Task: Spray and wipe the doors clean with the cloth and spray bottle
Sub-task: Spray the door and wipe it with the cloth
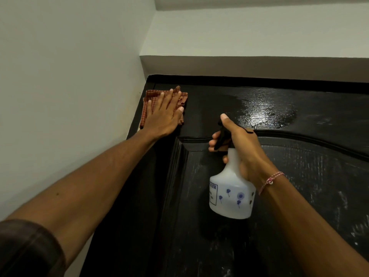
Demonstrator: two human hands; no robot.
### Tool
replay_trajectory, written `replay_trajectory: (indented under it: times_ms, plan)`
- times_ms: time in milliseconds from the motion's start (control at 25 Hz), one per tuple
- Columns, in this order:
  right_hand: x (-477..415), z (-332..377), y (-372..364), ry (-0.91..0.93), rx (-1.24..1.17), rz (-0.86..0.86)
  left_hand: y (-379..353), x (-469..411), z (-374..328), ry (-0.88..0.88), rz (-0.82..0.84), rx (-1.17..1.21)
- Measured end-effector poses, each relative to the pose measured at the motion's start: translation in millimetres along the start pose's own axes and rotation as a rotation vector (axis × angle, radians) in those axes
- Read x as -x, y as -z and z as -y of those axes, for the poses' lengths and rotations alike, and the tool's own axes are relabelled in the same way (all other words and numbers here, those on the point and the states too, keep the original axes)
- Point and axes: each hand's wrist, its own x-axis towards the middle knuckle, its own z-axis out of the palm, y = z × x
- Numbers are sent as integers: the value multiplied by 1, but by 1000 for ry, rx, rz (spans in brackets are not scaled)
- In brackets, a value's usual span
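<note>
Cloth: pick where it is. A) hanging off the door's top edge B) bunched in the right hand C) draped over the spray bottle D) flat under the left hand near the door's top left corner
D: the left hand lies flat on the cloth against the door, while the right hand grips the spray bottle.

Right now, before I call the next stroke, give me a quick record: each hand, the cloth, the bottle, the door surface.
left hand: flat, fingers straight, pressing the checked cloth against the black door at its upper left corner
right hand: grips the white spray bottle at the neck, fingers round the black trigger
door surface: glossy wet patch on the top rail, streaks on the panel below
cloth to wet patch: apart, patch lies to the cloth's right
</note>
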Motion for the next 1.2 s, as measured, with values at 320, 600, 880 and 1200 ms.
replay_trajectory:
  times_ms: [320, 600, 880, 1200]
  plan:
    - [-1, 19, 60, 57, 65, -97, -8, -2, -41, 17, -36, 66]
    - [4, 26, 123, 106, 103, -123, -26, -32, -114, -74, -28, 83]
    - [1, 27, 179, 144, 87, -107, -45, -46, -184, -154, -50, -68]
    - [13, 16, 215, 137, 72, -129, -46, -26, -162, -517, 11, -149]
